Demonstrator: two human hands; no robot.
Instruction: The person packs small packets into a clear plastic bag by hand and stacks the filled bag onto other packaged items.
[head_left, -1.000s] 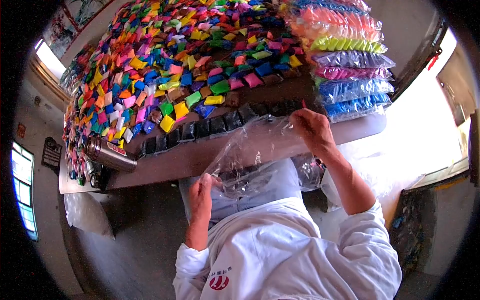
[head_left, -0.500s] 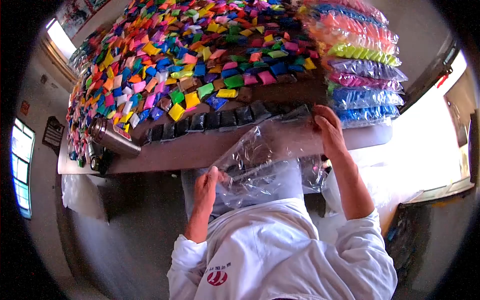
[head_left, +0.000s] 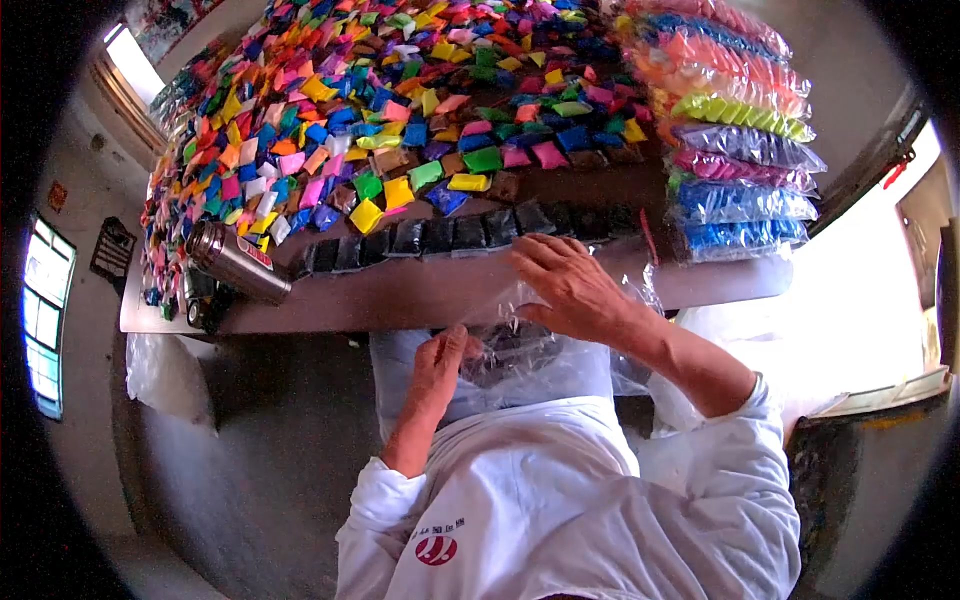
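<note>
My left hand (head_left: 443,365) is closed, thumb and fingers pinching the edge of a clear plastic bag (head_left: 510,350) in front of my lap. Above the bag, my right hand (head_left: 570,285) reaches across to the left with its fingers stretched out and thumb apart. Its fingertips come right up to a row of small black packets (head_left: 438,236) along the table's front edge. Part of the bag shows under and to the right of that hand, and the rest is hidden by it.
Loose packets of many colours (head_left: 400,110) cover the table (head_left: 400,300). Filled clear bags (head_left: 745,190) are stacked at its right side. A steel flask (head_left: 240,262) lies tilted at the front left. White plastic bags (head_left: 165,380) hang below the table.
My right hand has moved left from the table's right part to the middle of the black row. The bag, stretched wide before, now sits bunched lower between my hands.
</note>
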